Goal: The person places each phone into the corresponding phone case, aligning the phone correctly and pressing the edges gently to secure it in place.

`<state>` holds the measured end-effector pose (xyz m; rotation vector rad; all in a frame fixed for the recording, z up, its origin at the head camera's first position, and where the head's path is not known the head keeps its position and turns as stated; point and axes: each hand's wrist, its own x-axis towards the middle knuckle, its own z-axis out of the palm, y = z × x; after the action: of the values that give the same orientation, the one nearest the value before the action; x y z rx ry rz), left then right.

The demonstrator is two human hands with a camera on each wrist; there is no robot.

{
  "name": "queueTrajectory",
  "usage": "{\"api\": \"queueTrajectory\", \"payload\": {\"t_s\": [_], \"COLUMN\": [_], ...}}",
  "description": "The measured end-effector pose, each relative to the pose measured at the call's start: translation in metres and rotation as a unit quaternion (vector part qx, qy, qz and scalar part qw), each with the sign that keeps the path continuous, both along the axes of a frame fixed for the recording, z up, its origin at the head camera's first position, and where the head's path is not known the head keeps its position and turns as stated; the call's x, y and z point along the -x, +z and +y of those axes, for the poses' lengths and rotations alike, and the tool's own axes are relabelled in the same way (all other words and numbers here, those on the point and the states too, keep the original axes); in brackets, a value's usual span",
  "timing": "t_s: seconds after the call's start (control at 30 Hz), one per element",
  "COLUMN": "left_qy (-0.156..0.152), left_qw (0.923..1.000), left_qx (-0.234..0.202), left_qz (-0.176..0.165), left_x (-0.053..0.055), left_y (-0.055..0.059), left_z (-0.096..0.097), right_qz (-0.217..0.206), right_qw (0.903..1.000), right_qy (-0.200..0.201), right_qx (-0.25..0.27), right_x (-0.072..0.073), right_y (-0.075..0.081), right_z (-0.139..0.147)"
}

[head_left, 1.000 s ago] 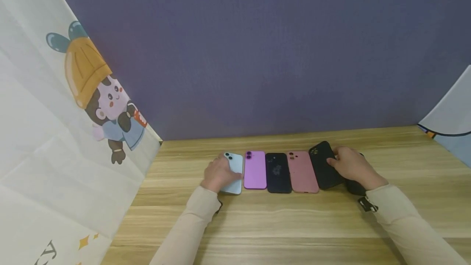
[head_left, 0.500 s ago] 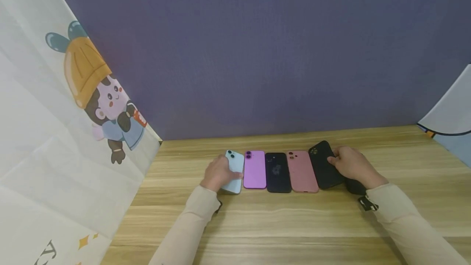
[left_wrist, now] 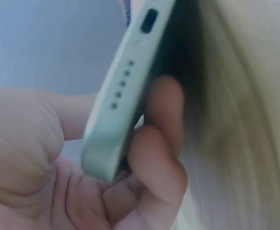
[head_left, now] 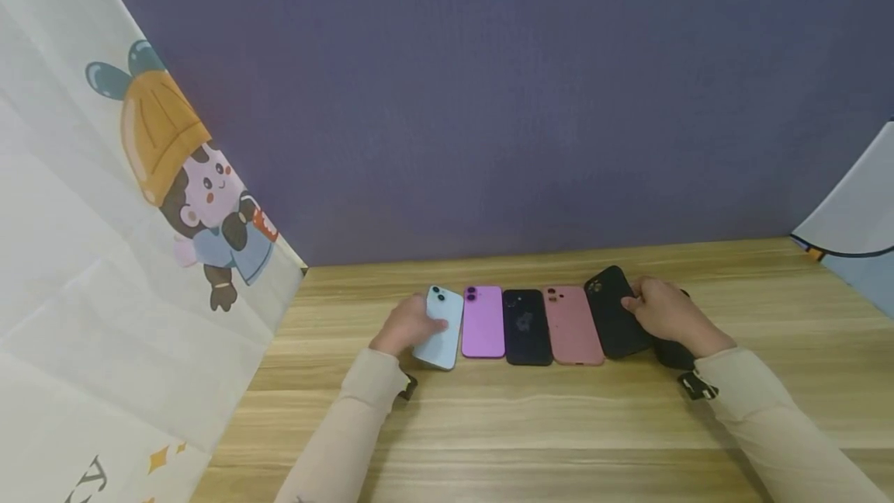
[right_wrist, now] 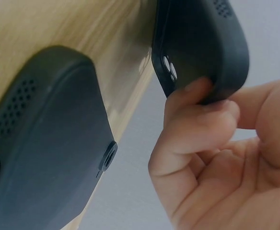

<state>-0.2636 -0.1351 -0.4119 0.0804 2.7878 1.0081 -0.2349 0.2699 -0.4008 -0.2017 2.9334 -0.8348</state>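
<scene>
My left hand [head_left: 405, 324] pinches a light blue phone [head_left: 441, 341] at the left end of a row, thumb on its back, curled fingers beneath. The left wrist view shows the phone's bottom edge [left_wrist: 123, 88], tilted up off the table, with port and speaker holes. My right hand [head_left: 667, 313] pinches a black phone case [head_left: 615, 328] by its right side, thumb on top and fingers inside; camera holes show through it in the right wrist view. A second dark phone or case [right_wrist: 49, 143] lies partly hidden under that hand.
Between the hands lie a purple phone [head_left: 483, 332], a dark phone [head_left: 528, 344] and a pink phone or case [head_left: 576, 332], side by side. They rest on a wood-grain table [head_left: 545, 425]. A dark blue-grey panel [head_left: 517, 115] stands behind, and a printed white sheet [head_left: 91, 317] at the left.
The light blue phone has tilted, its left side raised. My left hand has shifted slightly left and its thumb sits further in on the phone's back. The right hand has hardly moved.
</scene>
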Motion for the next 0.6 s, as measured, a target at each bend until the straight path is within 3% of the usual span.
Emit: {"api": "queueTrajectory", "payload": {"t_s": [0.17, 0.37, 0.6], "left_qy": [-0.026, -0.044, -0.032], "left_qw": [0.9952, 0.9824, 0.9656], "left_qx": [-0.081, -0.15, -0.218], "left_qz": [-0.046, -0.102, -0.139], "left_x": [0.003, 0.011, 0.019], "left_y": [0.001, -0.002, -0.011], "left_z": [-0.009, -0.019, -0.027], "right_qz": [-0.002, -0.006, -0.002], "right_qw": [1.0, 1.0, 1.0], "right_qy": [0.0, 0.0, 0.001], "right_qx": [-0.001, -0.002, -0.002], "right_x": [0.0, -0.001, -0.001], "right_y": [0.0, 0.001, 0.0], "right_z": [0.0, -0.001, -0.001]}}
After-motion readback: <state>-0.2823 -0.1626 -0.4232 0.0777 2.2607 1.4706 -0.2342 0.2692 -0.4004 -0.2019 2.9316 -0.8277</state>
